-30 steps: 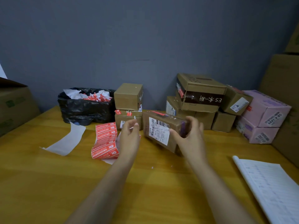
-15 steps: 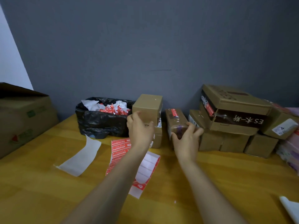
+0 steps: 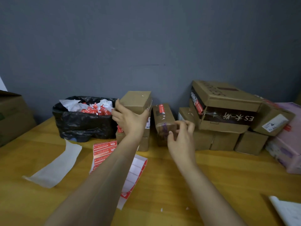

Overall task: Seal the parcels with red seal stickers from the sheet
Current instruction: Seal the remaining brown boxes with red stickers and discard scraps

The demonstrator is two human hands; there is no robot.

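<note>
The sticker sheet (image 3: 104, 150) lies flat on the yellow wooden table (image 3: 187, 180), just in front of the boxes. Its far end shows rows of red stickers, and the near right part shows bare white cells. On my feed the left forearm crosses over the middle of it.

The left hand (image 3: 128, 119) is up at the small brown box (image 3: 136, 101) that sits on a lower box (image 3: 145, 141). Its thumb and fingers are spread round the near face and wrapped on both sides.

Just to the right stands an upright parcel (image 3: 163, 123), with a red seal (image 3: 161, 109) across its top edge. The right hand (image 3: 180, 137) is at this parcel's near right corner with its fingers loosely curled. I cannot tell whether it grips the parcel or only touches it. The two hands are apart, one on each box.

To the left, a black bag (image 3: 84, 123) holds crumpled red and white scraps, and a white backing strip (image 3: 53, 167) lies on the table. A pile of cartons (image 3: 224, 101) fills the right side.
</note>
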